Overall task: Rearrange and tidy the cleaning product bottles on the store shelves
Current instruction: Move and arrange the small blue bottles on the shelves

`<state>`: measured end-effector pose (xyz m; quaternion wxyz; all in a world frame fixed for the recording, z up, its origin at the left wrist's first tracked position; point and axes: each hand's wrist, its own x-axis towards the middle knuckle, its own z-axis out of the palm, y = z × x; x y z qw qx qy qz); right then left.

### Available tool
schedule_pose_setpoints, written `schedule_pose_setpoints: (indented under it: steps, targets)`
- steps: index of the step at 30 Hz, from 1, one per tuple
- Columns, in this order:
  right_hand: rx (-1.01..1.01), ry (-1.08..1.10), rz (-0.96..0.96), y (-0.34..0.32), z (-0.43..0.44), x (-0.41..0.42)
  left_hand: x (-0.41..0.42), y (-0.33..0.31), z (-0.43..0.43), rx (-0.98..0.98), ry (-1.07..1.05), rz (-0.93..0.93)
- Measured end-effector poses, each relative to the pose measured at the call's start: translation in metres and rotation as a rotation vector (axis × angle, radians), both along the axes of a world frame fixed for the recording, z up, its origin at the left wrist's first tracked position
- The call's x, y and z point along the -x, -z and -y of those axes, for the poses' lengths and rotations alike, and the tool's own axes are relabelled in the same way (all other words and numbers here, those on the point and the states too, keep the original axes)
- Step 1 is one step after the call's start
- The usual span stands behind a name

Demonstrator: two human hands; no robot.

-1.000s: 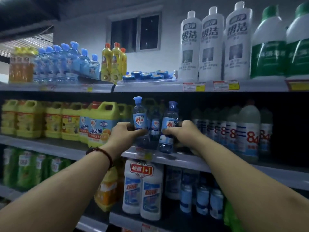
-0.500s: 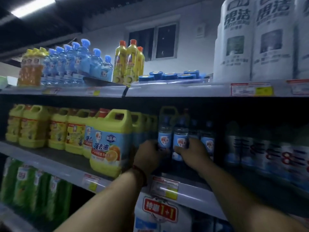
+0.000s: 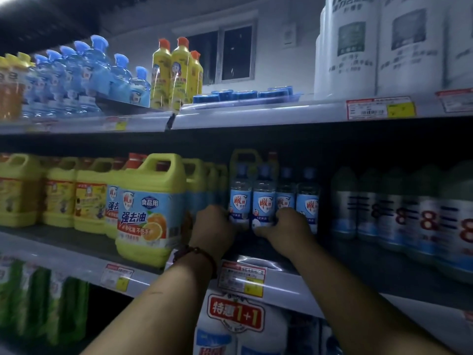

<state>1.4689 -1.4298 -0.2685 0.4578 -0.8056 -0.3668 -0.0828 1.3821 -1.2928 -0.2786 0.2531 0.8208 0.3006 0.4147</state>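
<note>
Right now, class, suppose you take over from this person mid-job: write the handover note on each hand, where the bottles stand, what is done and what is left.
Left hand grips the leftmost blue-capped bottle low down; right hand grips the second blue-capped bottle beside it.
Both stand upright on the middle shelf, in a row of four between the yellow jugs and the 84 bottles.
Done: the four look lined up, labels forward.
Left: let go, then probably tidy the other rows.

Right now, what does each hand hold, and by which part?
The left hand grips a blue-capped bottle by its lower body; right hand grips the next bottle likewise.
</note>
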Motion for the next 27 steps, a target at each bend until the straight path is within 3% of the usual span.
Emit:
schedule_pose_setpoints:
  steps: [20,27]
  targets:
    - [0.060,0.032,0.050,0.001,-0.006,0.002,0.003,-0.001,0.005,-0.044,0.012,-0.085]
    - [0.011,0.071,-0.039,-0.002,0.005,-0.002,0.007,-0.003,0.011,0.007,0.027,-0.078]
